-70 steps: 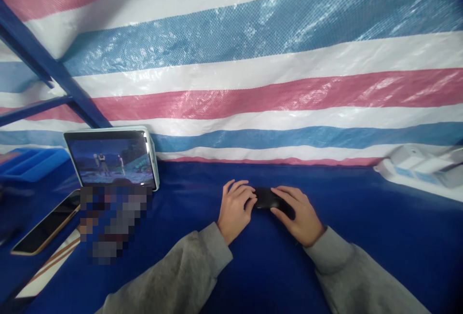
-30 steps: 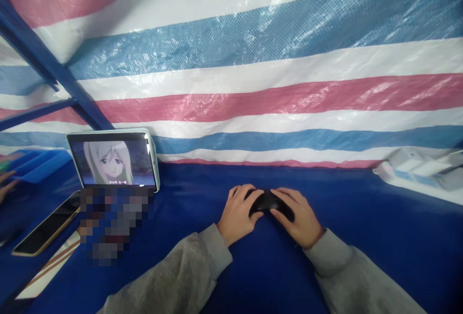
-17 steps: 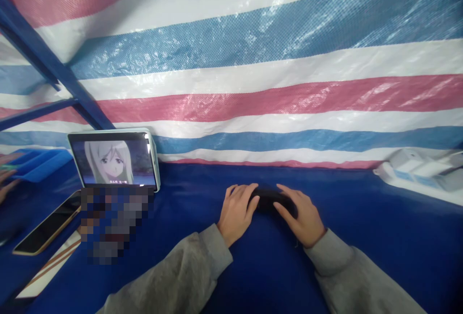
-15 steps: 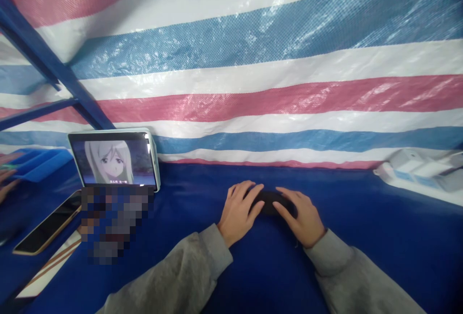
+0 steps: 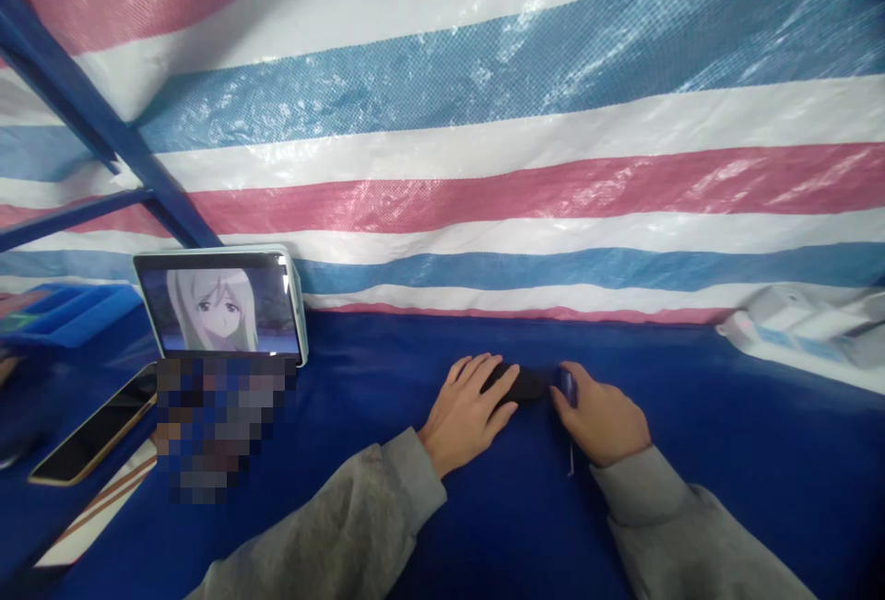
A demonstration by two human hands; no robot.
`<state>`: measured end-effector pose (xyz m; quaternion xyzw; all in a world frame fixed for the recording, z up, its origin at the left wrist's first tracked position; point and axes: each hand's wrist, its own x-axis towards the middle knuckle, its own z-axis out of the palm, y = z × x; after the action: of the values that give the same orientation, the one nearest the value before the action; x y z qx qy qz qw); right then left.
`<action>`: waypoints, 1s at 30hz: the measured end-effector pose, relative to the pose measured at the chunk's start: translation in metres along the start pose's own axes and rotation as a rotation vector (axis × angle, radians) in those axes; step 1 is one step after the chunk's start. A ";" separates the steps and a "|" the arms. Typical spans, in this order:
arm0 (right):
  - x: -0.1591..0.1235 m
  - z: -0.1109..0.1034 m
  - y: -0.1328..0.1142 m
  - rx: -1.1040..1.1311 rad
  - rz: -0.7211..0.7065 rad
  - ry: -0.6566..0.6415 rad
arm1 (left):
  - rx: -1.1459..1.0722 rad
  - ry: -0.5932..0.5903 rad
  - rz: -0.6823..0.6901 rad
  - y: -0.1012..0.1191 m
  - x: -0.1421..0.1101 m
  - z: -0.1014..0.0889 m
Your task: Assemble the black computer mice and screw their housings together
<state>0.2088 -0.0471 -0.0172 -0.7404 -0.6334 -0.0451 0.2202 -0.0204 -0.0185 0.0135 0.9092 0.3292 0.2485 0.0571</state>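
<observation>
A black, rounded, oblong object lies on the dark blue tabletop; I cannot make out its kind. My left hand covers its left end, with the index finger over the top and the thumb at the near side. Just off its right end, my right hand pinches a small dark, shiny piece between thumb and fingers. A thin pale cord or strip hangs below that piece. Whether the piece is joined to the black object cannot be seen.
At the left stands a tablet playing a cartoon. A phone and a blue tray lie beyond it. White packaging sits at the far right. A striped plastic sheet closes off the back.
My right hand has moved a little right, away from the black object, and now has the small dark piece in its fingers. My left hand has shifted slightly right over the object.
</observation>
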 end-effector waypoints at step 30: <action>0.014 -0.022 -0.013 0.518 0.248 0.227 | -0.137 0.083 -0.086 -0.006 -0.002 0.005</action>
<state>0.2033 -0.0412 0.0111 -0.7215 -0.5002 0.0628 0.4746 -0.0230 -0.0151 0.0070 0.8770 0.3524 0.3054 0.1161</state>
